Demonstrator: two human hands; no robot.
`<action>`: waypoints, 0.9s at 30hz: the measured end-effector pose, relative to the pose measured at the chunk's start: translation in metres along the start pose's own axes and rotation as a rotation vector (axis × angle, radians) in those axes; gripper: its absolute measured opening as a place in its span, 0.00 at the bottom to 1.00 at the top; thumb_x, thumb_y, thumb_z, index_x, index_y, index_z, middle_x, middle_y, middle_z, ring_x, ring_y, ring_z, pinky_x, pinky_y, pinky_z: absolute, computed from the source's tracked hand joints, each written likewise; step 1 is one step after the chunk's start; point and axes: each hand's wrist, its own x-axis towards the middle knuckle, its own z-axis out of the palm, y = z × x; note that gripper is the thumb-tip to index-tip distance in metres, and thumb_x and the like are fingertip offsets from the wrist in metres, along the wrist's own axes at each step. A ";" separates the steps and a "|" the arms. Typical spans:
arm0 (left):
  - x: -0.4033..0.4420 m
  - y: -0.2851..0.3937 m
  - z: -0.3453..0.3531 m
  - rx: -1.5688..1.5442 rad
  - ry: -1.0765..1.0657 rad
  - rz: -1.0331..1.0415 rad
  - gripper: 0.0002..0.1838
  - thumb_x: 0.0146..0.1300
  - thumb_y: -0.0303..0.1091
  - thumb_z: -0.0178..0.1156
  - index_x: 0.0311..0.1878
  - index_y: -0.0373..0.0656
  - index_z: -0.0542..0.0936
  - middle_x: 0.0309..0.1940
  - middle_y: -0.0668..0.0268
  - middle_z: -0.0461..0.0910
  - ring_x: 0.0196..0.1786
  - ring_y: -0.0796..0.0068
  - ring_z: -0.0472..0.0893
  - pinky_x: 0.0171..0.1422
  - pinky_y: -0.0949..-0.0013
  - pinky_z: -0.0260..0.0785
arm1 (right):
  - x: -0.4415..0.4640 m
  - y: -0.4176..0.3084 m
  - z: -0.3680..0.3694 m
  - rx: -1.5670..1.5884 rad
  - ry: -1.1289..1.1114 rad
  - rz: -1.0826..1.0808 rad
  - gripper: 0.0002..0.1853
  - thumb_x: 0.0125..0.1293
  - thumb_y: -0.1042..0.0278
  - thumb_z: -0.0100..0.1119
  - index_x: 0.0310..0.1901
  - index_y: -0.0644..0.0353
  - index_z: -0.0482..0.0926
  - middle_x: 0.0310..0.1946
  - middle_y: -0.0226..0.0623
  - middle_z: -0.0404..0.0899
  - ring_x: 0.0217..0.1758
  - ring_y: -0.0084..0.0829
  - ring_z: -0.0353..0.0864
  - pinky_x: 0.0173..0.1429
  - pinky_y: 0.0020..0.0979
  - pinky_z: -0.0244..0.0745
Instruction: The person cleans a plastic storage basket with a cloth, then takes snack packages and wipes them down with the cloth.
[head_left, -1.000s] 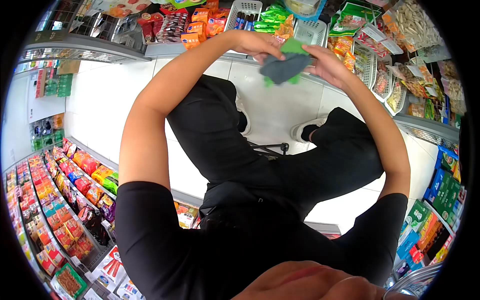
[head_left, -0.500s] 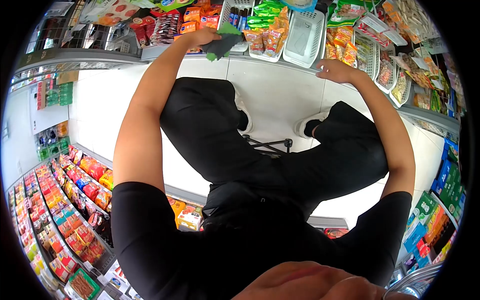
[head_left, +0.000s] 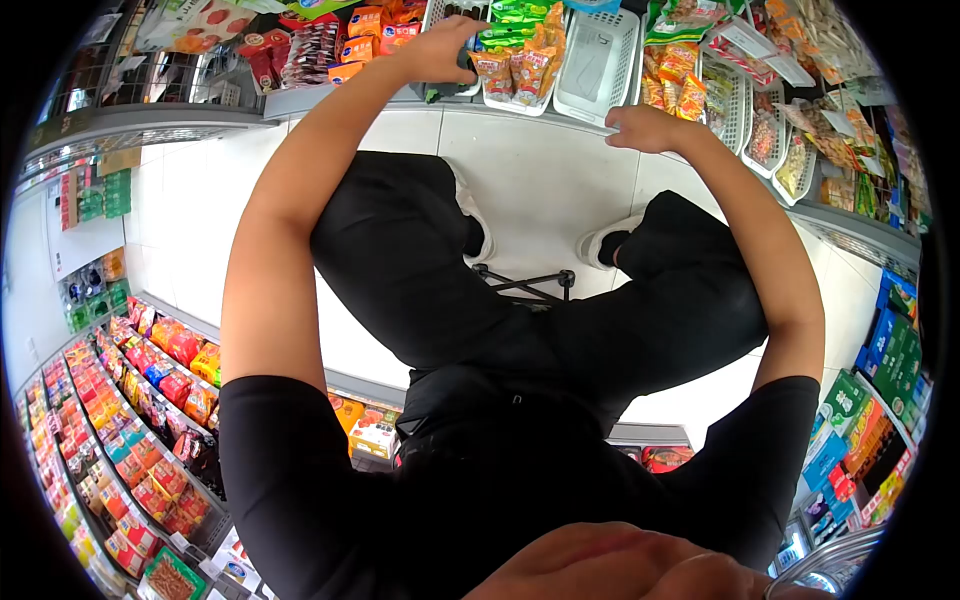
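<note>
My left hand point(head_left: 440, 50) reaches over the front of a white basket at the shelf edge, its thumb and fingers spread apart with nothing seen between them. Below it, a small dark green piece point(head_left: 436, 92) shows at the shelf edge, mostly hidden. Right of this hand, orange snack bags point(head_left: 518, 72) and green packets point(head_left: 508, 36) fill another white basket. My right hand point(head_left: 645, 130) is at the front corner of a white basket point(head_left: 598, 65) with a clear wrapper inside; its thumb and forefinger are apart and hold nothing. Whether it touches the basket is unclear.
Orange packs point(head_left: 362, 45) and dark red packs point(head_left: 318, 55) lie at the shelf's left. Baskets of small snacks point(head_left: 765, 130) stand at the right. Black folding legs point(head_left: 525, 283) stand on white floor tiles point(head_left: 545, 170) between my knees. More snack shelves point(head_left: 120, 430) rise at lower left.
The grey and green cloth left both hands' shared hold, moved left in my left hand, and is now mostly out of sight. My left hand has opened; my right hand moved near the wrapper basket's corner.
</note>
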 end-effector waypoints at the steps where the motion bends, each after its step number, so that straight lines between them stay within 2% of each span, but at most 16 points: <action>1: 0.004 0.003 0.004 0.031 -0.045 -0.003 0.46 0.52 0.47 0.73 0.74 0.48 0.65 0.65 0.51 0.71 0.67 0.50 0.74 0.69 0.55 0.69 | 0.001 -0.002 -0.002 -0.001 -0.009 0.004 0.29 0.68 0.46 0.60 0.60 0.61 0.76 0.54 0.53 0.81 0.59 0.50 0.80 0.62 0.43 0.74; 3: 0.008 0.011 0.011 0.090 -0.135 -0.016 0.48 0.52 0.49 0.74 0.75 0.46 0.64 0.66 0.51 0.71 0.67 0.50 0.73 0.70 0.55 0.68 | 0.002 -0.006 -0.004 -0.006 -0.013 0.012 0.29 0.68 0.46 0.59 0.60 0.61 0.76 0.54 0.53 0.81 0.59 0.50 0.80 0.62 0.43 0.74; 7: 0.026 0.022 0.014 0.120 -0.301 -0.102 0.43 0.58 0.50 0.70 0.74 0.44 0.65 0.65 0.51 0.73 0.67 0.52 0.74 0.69 0.55 0.70 | 0.004 -0.016 -0.008 -0.014 -0.032 0.024 0.29 0.68 0.45 0.59 0.61 0.61 0.76 0.54 0.52 0.81 0.59 0.49 0.80 0.63 0.43 0.74; 8: 0.032 0.027 0.013 0.089 -0.368 -0.179 0.40 0.62 0.49 0.68 0.73 0.43 0.66 0.62 0.50 0.76 0.63 0.52 0.78 0.66 0.53 0.71 | 0.003 -0.016 -0.008 -0.006 -0.039 0.024 0.29 0.68 0.45 0.59 0.61 0.61 0.76 0.54 0.53 0.81 0.59 0.49 0.80 0.63 0.43 0.74; 11: 0.041 0.014 0.032 0.008 -0.419 -0.196 0.39 0.59 0.49 0.69 0.70 0.42 0.69 0.55 0.51 0.81 0.61 0.51 0.79 0.63 0.53 0.73 | 0.001 -0.011 -0.004 -0.007 -0.034 0.009 0.28 0.69 0.47 0.59 0.60 0.61 0.76 0.52 0.52 0.82 0.56 0.48 0.81 0.61 0.43 0.75; 13: 0.042 0.012 0.035 0.048 -0.436 -0.186 0.38 0.61 0.46 0.68 0.71 0.41 0.68 0.54 0.50 0.82 0.59 0.50 0.80 0.62 0.53 0.73 | 0.003 0.001 0.003 -0.046 0.003 -0.034 0.26 0.70 0.49 0.59 0.60 0.61 0.76 0.46 0.51 0.83 0.51 0.46 0.83 0.55 0.42 0.77; 16: 0.039 0.009 0.031 0.099 -0.389 -0.119 0.34 0.62 0.44 0.69 0.68 0.40 0.71 0.52 0.50 0.82 0.57 0.50 0.82 0.62 0.53 0.73 | 0.002 0.011 0.002 -0.022 -0.012 -0.024 0.28 0.68 0.46 0.59 0.59 0.62 0.77 0.53 0.54 0.81 0.59 0.50 0.80 0.63 0.43 0.74; 20: 0.028 -0.010 0.024 0.056 -0.277 0.039 0.26 0.61 0.41 0.69 0.61 0.40 0.78 0.51 0.52 0.83 0.55 0.52 0.83 0.60 0.55 0.74 | -0.003 0.016 -0.001 -0.026 -0.003 0.007 0.27 0.68 0.47 0.60 0.58 0.62 0.78 0.54 0.54 0.81 0.59 0.51 0.80 0.63 0.44 0.74; 23: 0.026 0.011 -0.022 -0.001 -0.343 -0.040 0.22 0.62 0.38 0.68 0.58 0.41 0.79 0.52 0.54 0.83 0.53 0.53 0.83 0.59 0.58 0.74 | -0.004 0.022 0.002 -0.050 0.044 -0.003 0.27 0.68 0.48 0.60 0.57 0.62 0.79 0.54 0.55 0.81 0.60 0.51 0.80 0.63 0.43 0.74; 27: 0.020 0.010 -0.059 -0.127 -0.385 0.031 0.22 0.63 0.37 0.69 0.58 0.41 0.79 0.50 0.56 0.84 0.51 0.59 0.83 0.57 0.62 0.74 | -0.005 0.026 0.008 -0.109 0.062 0.029 0.27 0.67 0.48 0.59 0.57 0.63 0.79 0.53 0.53 0.82 0.60 0.51 0.80 0.64 0.43 0.74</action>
